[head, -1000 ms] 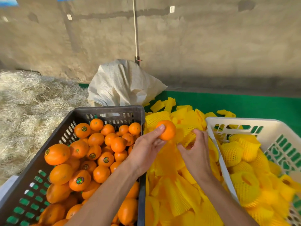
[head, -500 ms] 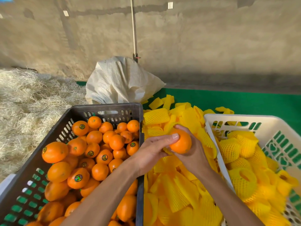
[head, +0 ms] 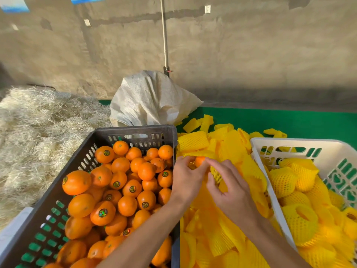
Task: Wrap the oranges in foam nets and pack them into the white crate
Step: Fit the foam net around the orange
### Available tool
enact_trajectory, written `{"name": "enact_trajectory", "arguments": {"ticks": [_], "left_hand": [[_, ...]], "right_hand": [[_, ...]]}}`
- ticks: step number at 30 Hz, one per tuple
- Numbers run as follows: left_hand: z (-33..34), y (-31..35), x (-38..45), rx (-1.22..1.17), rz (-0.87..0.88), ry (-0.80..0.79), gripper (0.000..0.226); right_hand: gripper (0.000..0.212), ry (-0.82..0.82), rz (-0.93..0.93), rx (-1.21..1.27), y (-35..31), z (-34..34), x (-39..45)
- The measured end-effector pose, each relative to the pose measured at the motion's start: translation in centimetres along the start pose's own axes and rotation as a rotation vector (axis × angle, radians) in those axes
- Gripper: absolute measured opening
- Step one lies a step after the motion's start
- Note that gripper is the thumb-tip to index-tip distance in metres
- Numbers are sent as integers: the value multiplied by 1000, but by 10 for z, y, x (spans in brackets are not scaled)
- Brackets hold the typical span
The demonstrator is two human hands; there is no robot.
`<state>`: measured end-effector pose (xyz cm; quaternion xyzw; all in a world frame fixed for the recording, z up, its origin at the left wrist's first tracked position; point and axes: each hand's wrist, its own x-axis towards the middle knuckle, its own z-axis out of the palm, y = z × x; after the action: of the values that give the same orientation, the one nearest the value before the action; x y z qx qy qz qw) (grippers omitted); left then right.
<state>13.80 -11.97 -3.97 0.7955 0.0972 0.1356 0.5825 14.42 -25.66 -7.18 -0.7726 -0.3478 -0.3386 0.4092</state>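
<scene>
Head view, left hand: the left hand (head: 186, 178) curled its fingers round an orange (head: 200, 161), only the fruit's top showing between both hands.
Head view, right hand: the right hand (head: 229, 187) pinched the rim of a yellow foam net (head: 215, 174) against the same orange, fingers bent.
Orange: it sat between the two hands, partly sleeved, above the loose foam nets (head: 228, 144).
Supply: the dark crate (head: 135, 131) of bare oranges lay just left of the left hand.
Destination: the white crate (head: 301, 144) lay right of the right hand, holding wrapped fruit (head: 283, 180).
Step, judged: the net was likely being drawn over the fruit.
Doing it well: the person would do best to steady the orange with the left hand, stretch the mouth evenly and roll it down, since foam probably tears if tugged from one side.
</scene>
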Motion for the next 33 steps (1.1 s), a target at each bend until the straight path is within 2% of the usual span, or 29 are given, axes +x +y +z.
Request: {"name": "enact_trajectory", "arguments": {"ticks": [2, 3, 6, 8, 10, 12, 14, 16, 18, 22, 24, 25, 27, 30, 32, 33], "left_hand": [[-1, -1, 2, -6, -35, -10, 11], [-1, -2, 3, -16, -50, -11, 9], [-1, -6, 7, -114, -98, -3, 14], [-2, -7, 12, -159, -156, -23, 27], [-2, -9, 14, -159, -175, -17, 31], [-4, -11, 14, -171, -136, -37, 22], [-5, -13, 12, -186, -57, -138, 20], [-6, -12, 8, -235, 8, -226, 25], [-6, -9, 9, -333, 33, -208, 31], [-7, -11, 13, -340, 125, -14, 25], [-8, -14, 16, -308, 134, 52, 21], [-8, -15, 16, -294, 139, 71, 19], [-7, -18, 18, -263, 148, 86, 17], [-8, -20, 21, -232, 160, 124, 17], [-14, -22, 26, -171, 169, 184, 18], [-18, -24, 28, -127, 173, 213, 19]], "right_hand": [[42, -53, -56, -9, -4, 5, -1], [44, -70, -28, 16, -4, 4, 0], [49, -62, 120, 94, 4, -5, 5], [51, -55, 180, -21, 12, -10, 8], [64, -170, 219, -125, 18, -9, 8], [84, -291, 254, -168, 22, -4, 4], [92, -298, 318, -213, 28, 2, 1], [87, -225, 450, -229, 35, 2, 0], [79, -115, 666, -88, 41, -3, 1], [51, 303, 1097, 556, 48, -7, 5], [61, 490, 1296, 848, 53, -15, 8], [69, 534, 1327, 937, 56, -18, 9], [71, 543, 1313, 990, 60, -19, 9], [43, 501, 1271, 922, 60, -14, 9], [24, 389, 1244, 815, 57, -11, 8], [22, 302, 1202, 700, 57, -10, 6]]}}
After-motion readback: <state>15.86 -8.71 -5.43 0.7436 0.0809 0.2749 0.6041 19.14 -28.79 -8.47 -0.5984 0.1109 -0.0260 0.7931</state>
